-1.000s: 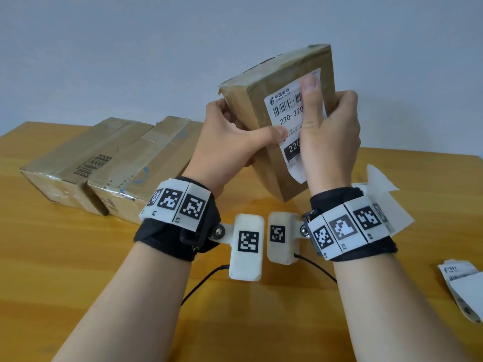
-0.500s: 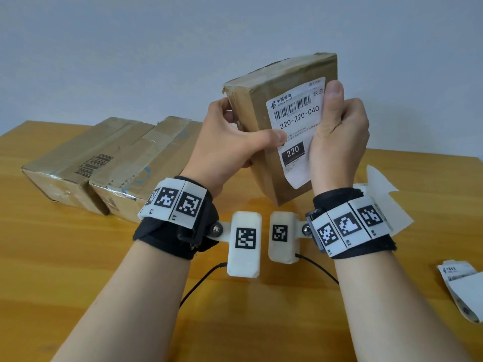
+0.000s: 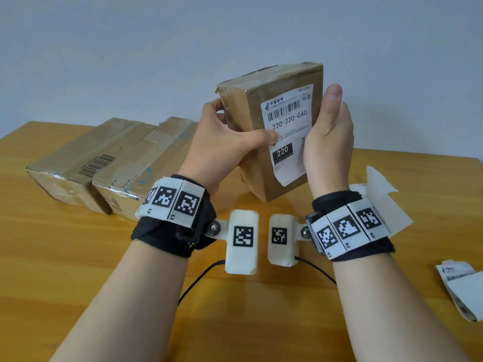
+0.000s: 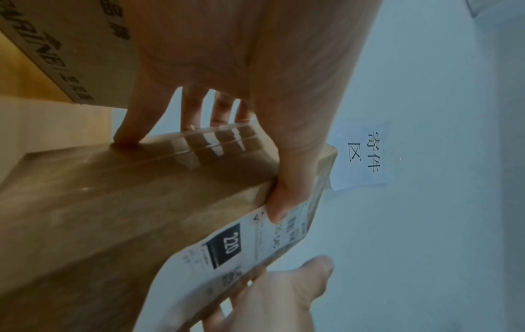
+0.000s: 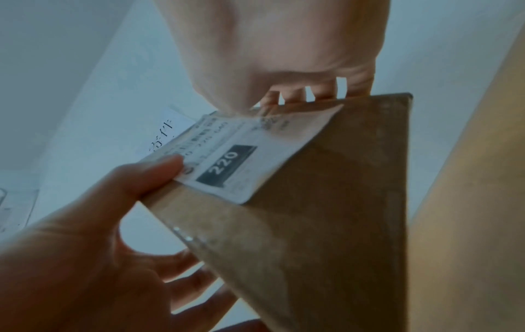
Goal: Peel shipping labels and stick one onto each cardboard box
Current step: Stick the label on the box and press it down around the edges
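Head view: L hand [image 3: 224,145] grips box [image 3: 245,111], thumb on label [image 3: 290,126]; R hand [image 3: 329,134] clasps box edge. Prob. smoothing step; next, press lower corner.

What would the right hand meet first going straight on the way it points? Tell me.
The cardboard box: the right hand points up and away, and its fingers wrap the box's right edge. Past that edge only the wall shows; how far off is unclear.

Bright, even head view; dim, blurred wrist views
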A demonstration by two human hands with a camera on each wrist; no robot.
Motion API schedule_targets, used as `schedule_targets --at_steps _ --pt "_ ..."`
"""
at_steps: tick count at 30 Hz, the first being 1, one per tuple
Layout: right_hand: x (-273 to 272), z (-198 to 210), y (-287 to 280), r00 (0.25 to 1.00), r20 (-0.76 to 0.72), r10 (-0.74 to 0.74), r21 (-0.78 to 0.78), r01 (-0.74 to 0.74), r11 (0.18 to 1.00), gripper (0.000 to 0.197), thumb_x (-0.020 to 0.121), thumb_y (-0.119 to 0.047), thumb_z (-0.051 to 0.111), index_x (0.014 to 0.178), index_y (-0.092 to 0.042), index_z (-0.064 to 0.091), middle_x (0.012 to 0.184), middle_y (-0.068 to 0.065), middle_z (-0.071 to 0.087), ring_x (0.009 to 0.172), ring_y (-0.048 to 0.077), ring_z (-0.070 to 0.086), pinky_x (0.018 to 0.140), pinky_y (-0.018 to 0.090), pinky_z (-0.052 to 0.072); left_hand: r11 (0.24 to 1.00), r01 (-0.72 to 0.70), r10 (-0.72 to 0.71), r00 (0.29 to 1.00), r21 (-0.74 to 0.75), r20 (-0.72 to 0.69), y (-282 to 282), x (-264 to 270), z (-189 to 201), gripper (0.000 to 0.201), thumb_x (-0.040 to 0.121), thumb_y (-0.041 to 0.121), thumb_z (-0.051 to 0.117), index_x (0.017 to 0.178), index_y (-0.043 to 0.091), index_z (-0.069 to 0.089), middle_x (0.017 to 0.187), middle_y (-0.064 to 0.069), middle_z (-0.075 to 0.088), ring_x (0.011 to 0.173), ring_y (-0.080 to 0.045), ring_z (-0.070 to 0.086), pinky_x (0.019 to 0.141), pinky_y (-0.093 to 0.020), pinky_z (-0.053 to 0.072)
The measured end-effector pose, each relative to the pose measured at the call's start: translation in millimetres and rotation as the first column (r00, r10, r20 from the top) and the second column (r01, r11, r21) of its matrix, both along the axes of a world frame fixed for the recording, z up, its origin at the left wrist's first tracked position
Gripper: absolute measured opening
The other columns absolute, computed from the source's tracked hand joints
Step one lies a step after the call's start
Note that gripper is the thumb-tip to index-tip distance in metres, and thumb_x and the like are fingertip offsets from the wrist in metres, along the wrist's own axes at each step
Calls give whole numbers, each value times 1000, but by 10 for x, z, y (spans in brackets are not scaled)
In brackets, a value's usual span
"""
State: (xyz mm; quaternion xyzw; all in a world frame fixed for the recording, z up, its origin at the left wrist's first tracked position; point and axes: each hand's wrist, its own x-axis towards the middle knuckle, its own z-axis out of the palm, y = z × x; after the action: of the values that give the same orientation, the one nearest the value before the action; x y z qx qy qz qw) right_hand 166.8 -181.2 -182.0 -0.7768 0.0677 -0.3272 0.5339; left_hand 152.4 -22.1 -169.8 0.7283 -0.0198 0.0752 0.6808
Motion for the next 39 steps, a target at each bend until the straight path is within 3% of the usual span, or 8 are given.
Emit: schedule_targets --at_steps 3,7,10,15,22,26,30,39 --pt "-22 37 62 999 -29 19 -88 -21 996 56 101 -69 26 104 -18 47 92 -5 64 77 1 64 54 9 40 1000 2 -2 1000 -18 -12 -22 -1 -12 84 73 16 95 139 21 43 104 16 64 80 10 73 59 -14 56" --pt "-45 27 156 999 36 -32 -157 37 987 90 74 -99 14 108 -20 39 107 4 65 98 27 67 79 44 56 999 28 -29 999 -36 -18 -81 -16 -9 84 74 15 95 137 21 41 101 17 63 79 8 73 56 -13 55" --pt "-59 19 167 997 48 -58 -161 65 985 82 76 -97 20 105 -22 36 109 3 63 101 30 65 86 54 55 999 38 -38 999 -9 -10 -121 -39 -1 90 71 21 97 141 21 39 109 18 60 95 3 72 60 -14 57" --pt "-64 49 111 993 85 -87 -146 99 984 70 81 -86 27 103 -20 37 104 2 61 98 25 65 80 47 57 999 44 -44 999 -2 11 -120 -56 20 82 73 15 96 134 23 42 107 17 60 93 0 72 60 -15 57" --pt "-38 75 -32 988 105 -115 -84 124 989 60 92 -75 37 97 -16 41 86 -3 62 75 13 63 52 11 37 998 63 -64 997 15 33 -114 -80 43 82 72 12 95 136 20 45 112 12 60 91 -4 76 63 -28 64" --pt "-49 79 -72 981 143 -132 -35 138 990 46 103 -57 45 92 -13 42 72 -9 55 62 -1 57 50 11 39 996 85 -86 995 21 42 -109 -79 27 85 71 11 96 137 20 44 124 3 60 100 -17 78 70 -40 67" --pt "-54 94 -80 972 186 -144 50 137 989 39 106 -49 45 83 -17 41 67 -10 53 53 -6 55 50 12 40 995 91 -93 993 32 68 -109 -65 25 85 70 12 97 136 20 44 126 3 60 102 -17 78 64 -25 61" --pt "2 72 -103 982 141 -122 120 105 987 53 108 -54 29 84 -13 52 76 4 62 71 20 62 67 30 49 996 59 -66 992 66 107 -41 -2 -3 100 55 29 100 137 27 43 128 8 61 112 -16 74 77 -32 60"
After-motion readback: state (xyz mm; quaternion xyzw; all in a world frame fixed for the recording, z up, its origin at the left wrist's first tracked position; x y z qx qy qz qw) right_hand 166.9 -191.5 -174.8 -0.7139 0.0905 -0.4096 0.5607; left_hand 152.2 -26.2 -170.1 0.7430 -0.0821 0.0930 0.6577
